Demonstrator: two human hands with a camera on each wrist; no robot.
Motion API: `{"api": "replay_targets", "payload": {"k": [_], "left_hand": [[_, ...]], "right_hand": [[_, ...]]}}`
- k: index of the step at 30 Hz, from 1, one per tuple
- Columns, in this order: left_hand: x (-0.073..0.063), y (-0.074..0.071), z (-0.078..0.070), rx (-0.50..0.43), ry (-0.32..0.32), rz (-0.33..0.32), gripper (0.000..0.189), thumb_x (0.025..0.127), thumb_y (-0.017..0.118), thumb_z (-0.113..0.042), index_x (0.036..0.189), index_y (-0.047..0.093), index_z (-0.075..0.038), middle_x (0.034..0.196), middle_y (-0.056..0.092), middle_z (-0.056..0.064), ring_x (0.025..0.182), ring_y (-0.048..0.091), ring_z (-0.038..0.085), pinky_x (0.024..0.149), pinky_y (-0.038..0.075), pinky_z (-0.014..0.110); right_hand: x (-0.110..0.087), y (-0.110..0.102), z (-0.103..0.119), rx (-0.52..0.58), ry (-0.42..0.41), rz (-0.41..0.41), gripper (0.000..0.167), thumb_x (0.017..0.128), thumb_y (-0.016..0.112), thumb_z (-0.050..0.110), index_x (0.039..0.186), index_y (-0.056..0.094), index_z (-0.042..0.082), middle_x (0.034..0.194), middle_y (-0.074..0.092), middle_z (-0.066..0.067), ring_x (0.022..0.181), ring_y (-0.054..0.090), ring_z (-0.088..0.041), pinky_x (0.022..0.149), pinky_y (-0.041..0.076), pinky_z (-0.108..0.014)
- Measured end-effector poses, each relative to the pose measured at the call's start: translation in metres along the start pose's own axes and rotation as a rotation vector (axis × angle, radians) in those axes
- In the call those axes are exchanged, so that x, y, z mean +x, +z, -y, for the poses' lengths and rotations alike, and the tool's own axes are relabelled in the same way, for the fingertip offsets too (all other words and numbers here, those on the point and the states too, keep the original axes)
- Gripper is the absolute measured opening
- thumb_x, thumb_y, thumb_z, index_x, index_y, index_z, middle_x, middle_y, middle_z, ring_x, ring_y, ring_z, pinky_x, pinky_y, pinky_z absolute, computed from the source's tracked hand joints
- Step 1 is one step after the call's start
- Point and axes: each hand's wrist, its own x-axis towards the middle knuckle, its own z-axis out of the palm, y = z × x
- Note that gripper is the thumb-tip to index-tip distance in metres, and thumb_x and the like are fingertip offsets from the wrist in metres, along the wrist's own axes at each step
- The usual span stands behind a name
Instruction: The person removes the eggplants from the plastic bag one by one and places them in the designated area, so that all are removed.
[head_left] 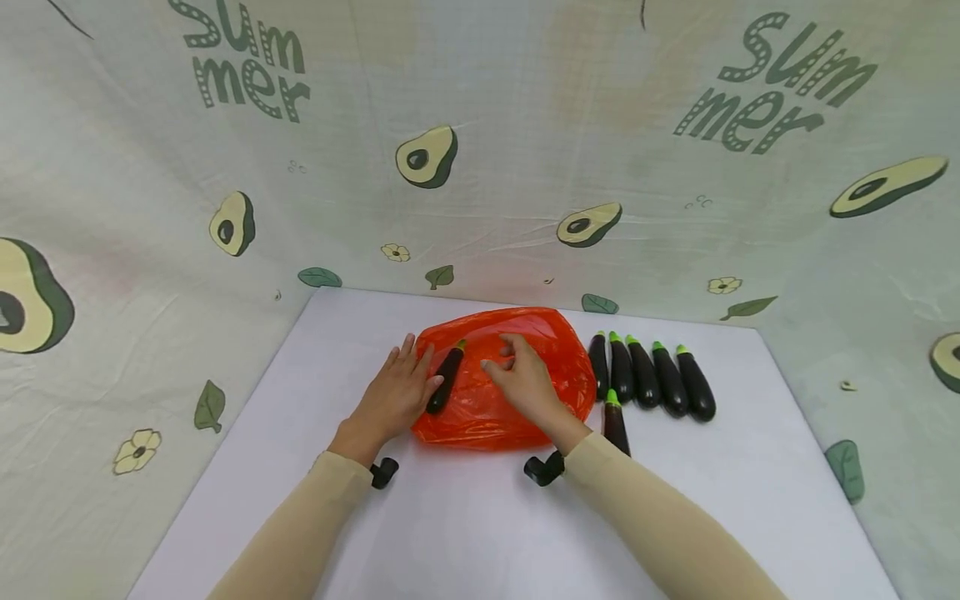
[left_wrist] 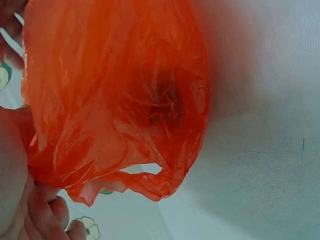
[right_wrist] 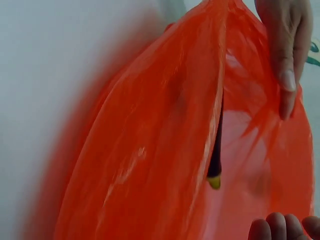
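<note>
A red plastic bag (head_left: pixel 480 408) lies on the table with its mouth spread, and a dark eggplant (head_left: pixel 446 381) rests in it on the left side. My left hand (head_left: pixel 397 392) lies along the bag's left edge with its fingers stretched out, touching the plastic beside the eggplant. Over the bag's right part hovers my right hand (head_left: pixel 528 383), fingers loosely bent, thumb and forefinger apart, nothing between them. The right wrist view shows the eggplant's green stem end (right_wrist: pixel 214 181) past the bag's rim. In the left wrist view the bag (left_wrist: pixel 100 110) hides most of its contents.
Several eggplants (head_left: pixel 663 379) stand in a row right of the bag. One more eggplant (head_left: pixel 615 425) lies nearer, partly behind my right forearm. A black piece (head_left: pixel 543 469) sits by each wrist. An avocado-print cloth (head_left: pixel 510 167) rises behind the white table (head_left: pixel 465 533).
</note>
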Motion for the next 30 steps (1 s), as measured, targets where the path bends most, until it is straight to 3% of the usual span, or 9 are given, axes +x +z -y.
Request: {"api": "replay_targets", "payload": {"k": [8,17,24,30], "left_hand": [[-0.001,-0.002,0.000,-0.006,-0.003,0.009,0.073,0.113,0.041,-0.046,0.168,0.021,-0.003,0.174,0.021,0.021,0.165,0.004,0.036,0.133,0.010,0.052],[-0.003,0.000,0.004,-0.026,0.025,-0.038,0.068,0.113,0.044,-0.041,0.166,0.027,-0.001,0.171,0.027,0.025,0.164,0.009,0.038,0.133,0.011,0.052],[-0.004,0.001,0.003,-0.015,0.029,-0.035,0.068,0.113,0.044,-0.041,0.166,0.027,0.000,0.171,0.026,0.025,0.164,0.008,0.038,0.133,0.011,0.052],[-0.007,0.000,0.001,-0.017,0.039,-0.050,0.067,0.113,0.045,-0.040,0.164,0.030,0.002,0.170,0.029,0.026,0.164,0.011,0.039,0.133,0.013,0.053]], "right_hand": [[0.021,0.033,0.009,0.087,0.040,0.004,0.069,0.100,0.072,0.035,0.156,0.041,0.007,0.143,0.059,-0.019,0.120,0.062,-0.034,0.101,0.059,-0.050],[0.036,0.066,0.003,0.135,0.070,-0.041,0.071,0.098,0.076,0.030,0.155,0.042,0.006,0.142,0.059,-0.022,0.116,0.067,-0.034,0.101,0.060,-0.050],[0.044,0.082,-0.006,0.106,0.041,-0.067,0.073,0.096,0.078,0.034,0.153,0.041,0.009,0.137,0.059,-0.020,0.111,0.060,-0.032,0.101,0.059,-0.047],[0.047,0.095,-0.009,0.056,0.024,-0.121,0.078,0.093,0.081,0.038,0.152,0.040,0.007,0.138,0.057,-0.023,0.121,0.058,-0.036,0.112,0.051,-0.054]]}}
